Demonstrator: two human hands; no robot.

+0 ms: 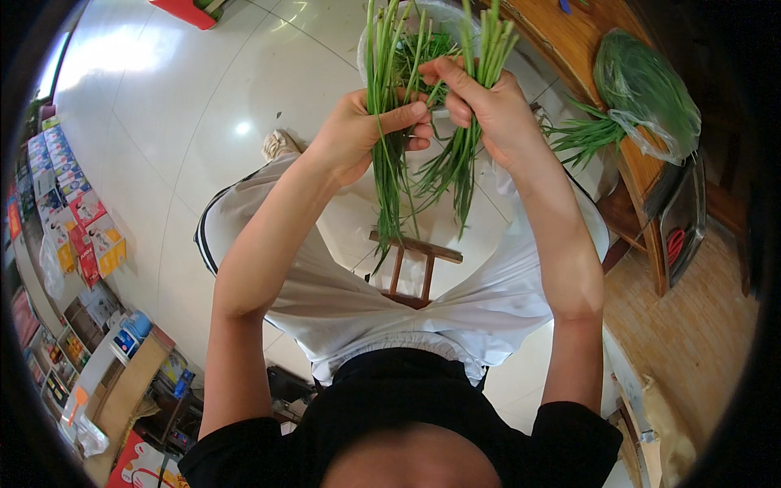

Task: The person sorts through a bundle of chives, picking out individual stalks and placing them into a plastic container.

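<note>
A bundle of long green stalks [385, 183], chive-like, hangs from my left hand [357, 131], leaf ends down and cut ends up. My right hand [488, 107] grips a second bundle of stalks [467, 165] beside it, also with leaves hanging. My fingertips are close together between the two bundles, and a short stem crosses there; which hand pinches it is unclear. Behind and below the hands stands a white bin [366, 52], its opening partly hidden. Green trimmings [436, 46] lie inside it.
On the wooden table [564, 46] at right, a clear plastic bag [647, 91] holds more greens, with leaves spilling over the edge. A small wooden stool [418, 249] shows between my knees. Stacked colourful packages [85, 232] line the left side. A red plastic object [189, 12] stands at top left.
</note>
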